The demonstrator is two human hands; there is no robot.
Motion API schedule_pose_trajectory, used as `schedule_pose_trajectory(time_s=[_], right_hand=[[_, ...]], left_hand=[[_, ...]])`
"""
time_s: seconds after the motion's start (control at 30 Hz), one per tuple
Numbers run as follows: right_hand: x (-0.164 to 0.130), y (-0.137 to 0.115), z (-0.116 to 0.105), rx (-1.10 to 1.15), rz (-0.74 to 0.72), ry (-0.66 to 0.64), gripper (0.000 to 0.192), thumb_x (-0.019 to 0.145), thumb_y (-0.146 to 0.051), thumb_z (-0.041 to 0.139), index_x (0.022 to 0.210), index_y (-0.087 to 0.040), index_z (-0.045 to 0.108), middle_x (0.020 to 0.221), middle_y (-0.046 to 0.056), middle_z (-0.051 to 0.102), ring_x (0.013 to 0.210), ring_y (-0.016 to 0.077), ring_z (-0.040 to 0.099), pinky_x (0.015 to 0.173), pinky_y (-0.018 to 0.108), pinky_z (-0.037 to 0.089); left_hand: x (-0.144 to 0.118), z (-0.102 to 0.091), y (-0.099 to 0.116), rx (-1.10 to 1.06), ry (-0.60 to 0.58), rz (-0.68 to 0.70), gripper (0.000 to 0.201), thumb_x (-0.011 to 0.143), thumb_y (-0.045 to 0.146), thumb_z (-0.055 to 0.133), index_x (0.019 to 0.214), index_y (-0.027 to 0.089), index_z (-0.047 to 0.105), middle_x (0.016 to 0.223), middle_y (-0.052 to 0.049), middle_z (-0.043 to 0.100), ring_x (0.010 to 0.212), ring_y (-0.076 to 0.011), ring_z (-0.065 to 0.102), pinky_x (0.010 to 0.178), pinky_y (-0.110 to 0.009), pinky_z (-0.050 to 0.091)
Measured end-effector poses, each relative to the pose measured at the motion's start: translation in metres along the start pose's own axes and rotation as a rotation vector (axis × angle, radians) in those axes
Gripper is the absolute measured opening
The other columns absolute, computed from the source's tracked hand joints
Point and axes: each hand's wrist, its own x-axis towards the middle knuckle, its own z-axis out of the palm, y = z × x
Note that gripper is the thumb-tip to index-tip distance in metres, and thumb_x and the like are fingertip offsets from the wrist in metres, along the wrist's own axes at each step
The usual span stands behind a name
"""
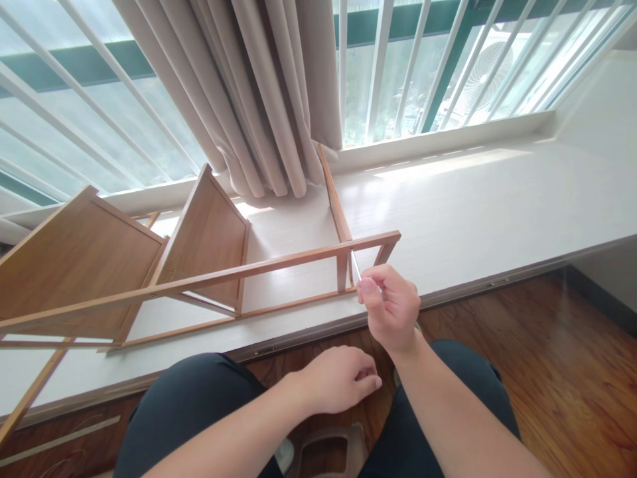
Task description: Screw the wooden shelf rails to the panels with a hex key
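Observation:
My right hand [391, 302] pinches a hex key [356, 265], a thin silver rod, between thumb and fingers. Its far tip meets the wooden frame of a shelf rack [269, 264] where a crosspiece [342, 271] joins the long rail. The rack lies on its side on a white ledge, with two brown shelf panels [209, 242] standing out from it toward the left. Lower down, between the knees, my left hand [343, 380] hangs with curled fingers, apart from the rack. Whatever its palm may hold is hidden.
Behind the white ledge [448, 199], a beige curtain [259, 99] hangs before barred windows [408, 73]. Both knees [192, 398] come close to the ledge's front edge. A stool [355, 448] stands on the wooden floor [552, 358] below. A wooden bar [37, 388] slants at the lower left.

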Motion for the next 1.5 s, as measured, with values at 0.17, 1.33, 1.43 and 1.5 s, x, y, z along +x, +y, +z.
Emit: schedule_pose_trajectory(time_s=[0.17,1.33,1.43,1.5], right_hand=[[-0.004,0.002,0.0,0.067,0.07,-0.011,0.022,0.102,-0.024,0.054,0.082,-0.021,0.061,0.062,-0.004,0.058,0.054,0.0116,0.055,0.054,0.025,0.044],[-0.012,0.002,0.005,0.387,0.263,0.008,0.022,0.106,-0.028,0.052,0.09,-0.022,0.066,0.058,-0.006,0.057,0.053,0.0114,0.055,0.059,0.026,0.048],[-0.013,0.002,0.006,0.424,0.276,0.01,0.021,0.106,-0.028,0.053,0.091,-0.022,0.067,0.058,-0.006,0.058,0.053,0.0117,0.056,0.06,0.026,0.048],[-0.013,0.001,0.006,0.421,0.279,0.004,0.02,0.106,-0.028,0.053,0.092,-0.022,0.067,0.059,-0.006,0.058,0.053,0.012,0.057,0.061,0.027,0.049]], left_hand=[[0.003,0.006,0.0,0.054,-0.043,-0.005,0.026,0.093,0.043,0.059,0.083,0.023,0.071,0.084,-0.004,0.073,0.069,-0.0193,0.06,0.063,-0.03,0.038],[0.033,-0.054,-0.04,0.102,0.122,-0.475,0.067,0.099,0.061,0.04,0.052,0.019,0.061,0.056,-0.01,0.069,0.045,-0.0189,0.061,0.063,-0.032,0.052],[0.035,-0.055,-0.039,0.089,0.127,-0.486,0.068,0.099,0.061,0.039,0.051,0.019,0.06,0.056,-0.011,0.069,0.045,-0.02,0.062,0.062,-0.032,0.053],[0.036,-0.054,-0.039,0.081,0.134,-0.485,0.068,0.099,0.061,0.038,0.05,0.019,0.06,0.056,-0.012,0.069,0.045,-0.0201,0.062,0.063,-0.033,0.054]])
